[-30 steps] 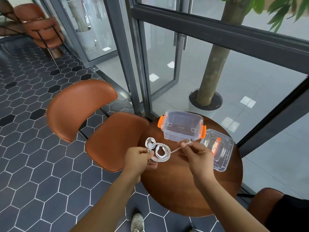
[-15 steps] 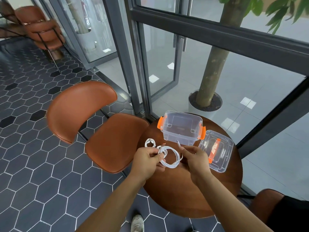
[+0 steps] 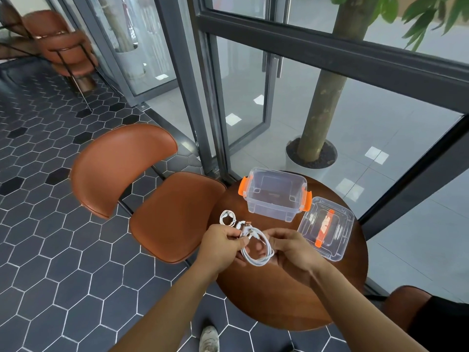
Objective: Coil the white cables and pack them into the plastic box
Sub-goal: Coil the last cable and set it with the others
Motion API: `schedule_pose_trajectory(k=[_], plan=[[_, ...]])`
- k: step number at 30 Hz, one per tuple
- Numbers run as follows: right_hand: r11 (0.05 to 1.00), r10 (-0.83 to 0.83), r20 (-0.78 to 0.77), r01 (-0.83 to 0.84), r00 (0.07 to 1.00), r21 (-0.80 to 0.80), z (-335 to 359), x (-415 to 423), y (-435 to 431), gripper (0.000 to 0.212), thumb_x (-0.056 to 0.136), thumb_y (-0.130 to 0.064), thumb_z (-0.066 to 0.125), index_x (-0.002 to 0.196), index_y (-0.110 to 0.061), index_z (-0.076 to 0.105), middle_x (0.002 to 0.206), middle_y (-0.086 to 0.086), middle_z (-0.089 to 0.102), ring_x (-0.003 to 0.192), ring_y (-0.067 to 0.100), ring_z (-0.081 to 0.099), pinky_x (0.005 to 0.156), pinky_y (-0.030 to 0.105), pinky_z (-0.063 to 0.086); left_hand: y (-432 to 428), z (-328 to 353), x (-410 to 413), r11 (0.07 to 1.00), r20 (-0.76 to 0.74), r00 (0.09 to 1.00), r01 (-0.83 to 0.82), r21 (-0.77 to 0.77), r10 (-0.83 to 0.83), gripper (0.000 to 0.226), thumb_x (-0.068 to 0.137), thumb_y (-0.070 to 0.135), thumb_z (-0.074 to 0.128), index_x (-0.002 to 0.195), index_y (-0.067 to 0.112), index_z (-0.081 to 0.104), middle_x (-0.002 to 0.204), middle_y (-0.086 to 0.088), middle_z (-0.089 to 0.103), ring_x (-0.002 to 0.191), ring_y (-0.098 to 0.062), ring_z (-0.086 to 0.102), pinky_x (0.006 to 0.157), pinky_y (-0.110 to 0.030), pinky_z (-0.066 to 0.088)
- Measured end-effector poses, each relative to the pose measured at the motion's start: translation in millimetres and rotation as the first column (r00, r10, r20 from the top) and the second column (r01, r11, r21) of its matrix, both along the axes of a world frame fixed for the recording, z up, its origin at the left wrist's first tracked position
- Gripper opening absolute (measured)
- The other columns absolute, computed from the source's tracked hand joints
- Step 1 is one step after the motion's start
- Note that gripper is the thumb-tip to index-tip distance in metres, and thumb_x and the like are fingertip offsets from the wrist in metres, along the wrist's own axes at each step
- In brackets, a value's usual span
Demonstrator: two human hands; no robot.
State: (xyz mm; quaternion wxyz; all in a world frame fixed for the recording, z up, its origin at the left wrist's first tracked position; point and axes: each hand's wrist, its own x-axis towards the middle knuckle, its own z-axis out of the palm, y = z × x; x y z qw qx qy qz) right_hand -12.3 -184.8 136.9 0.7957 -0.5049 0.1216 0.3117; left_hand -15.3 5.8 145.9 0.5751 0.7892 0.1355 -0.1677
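Note:
A white cable (image 3: 256, 252) hangs in a loose coil between my two hands above the round wooden table (image 3: 284, 295). My left hand (image 3: 222, 241) pinches the coil at its top left, near the plug ends. On the coil's right side my right hand (image 3: 289, 246) grips it with curled fingers. A second white cable (image 3: 227, 217) lies coiled on the table just beyond my left hand. The clear plastic box (image 3: 275, 194) with orange latches stands open at the table's far side, with nothing inside.
The box's clear lid (image 3: 327, 228) with an orange handle lies right of the box. A brown leather chair (image 3: 152, 199) stands left of the table. Glass doors and a potted tree (image 3: 319, 123) are behind. My shoe (image 3: 208, 339) shows below.
The straight stretch of cable that ran to my right hand has been wound in; the coil is now fuller and both hands have come closer together, lower over the table.

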Motion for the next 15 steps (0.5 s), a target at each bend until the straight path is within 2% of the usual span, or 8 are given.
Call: schedule_pose_trajectory(k=[2, 4, 7, 9, 11, 13, 15], plan=[[0.994, -0.094, -0.042, 0.096, 0.995, 0.048, -6.9, -2.7, 8.1, 0.009, 0.092, 0.002, 0.060, 0.097, 0.000, 0.067, 0.081, 0.019, 0.071, 0.071, 0.025, 0.069, 0.066, 0.033, 0.059, 2.1, -0.2, 1.9, 0.994, 0.023, 0.998, 0.054, 0.097, -0.056, 0.009, 0.087, 0.007, 0.070, 0.086, 0.002, 0.077, 0.069, -0.017, 0.073, 0.056, -0.033, 0.072, 0.057, -0.049, 0.062], [0.987, -0.161, -0.046, 0.162, 0.986, 0.015, -12.0, -7.0, 16.8, 0.009, 0.095, 0.003, 0.057, 0.098, -0.002, 0.065, 0.076, 0.018, 0.070, 0.066, 0.024, 0.067, 0.064, 0.033, 0.056, 2.8, -0.2, 2.1, 0.974, 0.047, 0.994, 0.087, 0.212, -0.099, 0.015, 0.085, 0.010, 0.069, 0.075, 0.002, 0.074, 0.064, -0.016, 0.072, 0.052, -0.030, 0.072, 0.055, -0.051, 0.061], [0.977, -0.210, -0.043, 0.211, 0.977, 0.015, -14.4, -12.7, 26.7, 0.013, 0.100, -0.005, 0.053, 0.104, 0.002, 0.063, 0.076, 0.019, 0.067, 0.065, 0.025, 0.064, 0.064, 0.035, 0.053, 2.6, -1.6, 0.0, 0.927, 0.070, 0.986, 0.116, 0.357, -0.150, 0.023, 0.084, 0.016, 0.065, 0.071, -0.003, 0.066, 0.061, -0.019, 0.069, 0.046, -0.024, 0.069, 0.051, -0.049, 0.059], [0.979, -0.205, -0.021, 0.206, 0.978, 0.016, -13.6, -15.8, 28.4, 0.018, 0.097, -0.008, 0.059, 0.109, 0.005, 0.064, 0.083, 0.021, 0.068, 0.070, 0.026, 0.065, 0.066, 0.036, 0.053, 2.9, -3.4, -1.4, 0.910, 0.074, 0.985, 0.116, 0.397, -0.158, 0.024, 0.083, 0.018, 0.064, 0.071, -0.002, 0.065, 0.062, -0.020, 0.067, 0.043, -0.021, 0.068, 0.048, -0.048, 0.058], [0.982, -0.168, 0.075, 0.173, 0.983, -0.081, -13.5, -18.8, 27.6, 0.025, 0.086, -0.001, 0.071, 0.111, 0.002, 0.064, 0.092, 0.022, 0.072, 0.076, 0.027, 0.069, 0.070, 0.037, 0.054, 3.4, -4.6, -2.4, 0.908, 0.078, 0.985, 0.109, 0.405, -0.153, 0.022, 0.084, 0.018, 0.064, 0.071, 0.001, 0.068, 0.063, -0.018, 0.068, 0.043, -0.021, 0.068, 0.047, -0.045, 0.058], [0.955, -0.098, 0.209, 0.151, 0.973, -0.257, -15.0, -21.5, 27.6, 0.028, 0.083, 0.003, 0.074, 0.109, -0.001, 0.064, 0.092, 0.020, 0.076, 0.076, 0.026, 0.073, 0.071, 0.035, 0.057, 3.2, -5.1, -4.3, 0.901, 0.079, 0.981, 0.129, 0.413, -0.176, 0.020, 0.083, 0.018, 0.065, 0.070, 0.003, 0.068, 0.063, -0.014, 0.068, 0.044, -0.021, 0.068, 0.049, -0.043, 0.058], [0.884, -0.024, 0.319, 0.169, 0.948, -0.436, -20.4, -22.5, 29.2, 0.020, 0.088, -0.009, 0.074, 0.106, -0.007, 0.066, 0.086, 0.010, 0.078, 0.076, 0.021, 0.075, 0.073, 0.037, 0.062, 2.6, -6.0, -7.1, 0.884, 0.087, 0.972, 0.160, 0.439, -0.219, 0.024, 0.082, 0.024, 0.065, 0.068, 0.005, 0.065, 0.061, -0.012, 0.066, 0.047, -0.023, 0.067, 0.052, -0.042, 0.059]])
